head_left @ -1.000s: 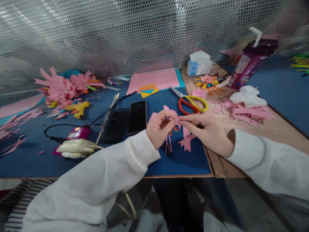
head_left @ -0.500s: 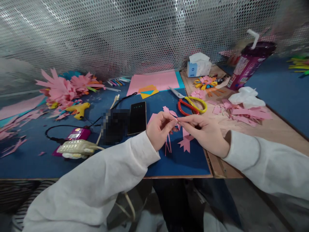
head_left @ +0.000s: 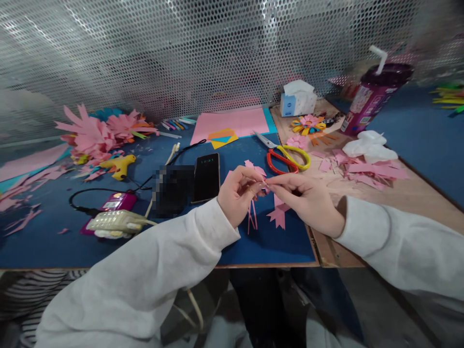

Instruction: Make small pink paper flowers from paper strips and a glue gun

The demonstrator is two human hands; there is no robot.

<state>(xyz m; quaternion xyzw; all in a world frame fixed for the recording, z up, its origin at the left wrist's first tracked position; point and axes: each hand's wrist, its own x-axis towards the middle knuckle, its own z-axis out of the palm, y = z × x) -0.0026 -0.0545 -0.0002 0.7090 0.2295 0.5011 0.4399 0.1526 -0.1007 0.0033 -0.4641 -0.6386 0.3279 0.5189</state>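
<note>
My left hand [head_left: 237, 193] and my right hand [head_left: 308, 198] meet over the blue mat [head_left: 145, 232], both pinched on a small pink cut-paper piece [head_left: 258, 173] with thin strips hanging below it. Fingertips of the two hands touch at the piece. A second pink fringed paper piece [head_left: 280, 212] lies on the mat just under my right hand. Red and yellow scissors [head_left: 286, 155] lie just beyond the hands.
A black phone [head_left: 207, 176], a yellow glue gun [head_left: 118, 164], a pink device [head_left: 114, 203] with a cable and pink paper flowers [head_left: 97, 133] are at left. Pink sheet [head_left: 232, 123], tissue box [head_left: 297, 96], purple cup [head_left: 371, 96], pink scraps [head_left: 366, 171] at right. Perforated metal screen behind.
Both hands keep their pinch on the pink paper piece and have shifted only slightly; the fingers work the paper a little.
</note>
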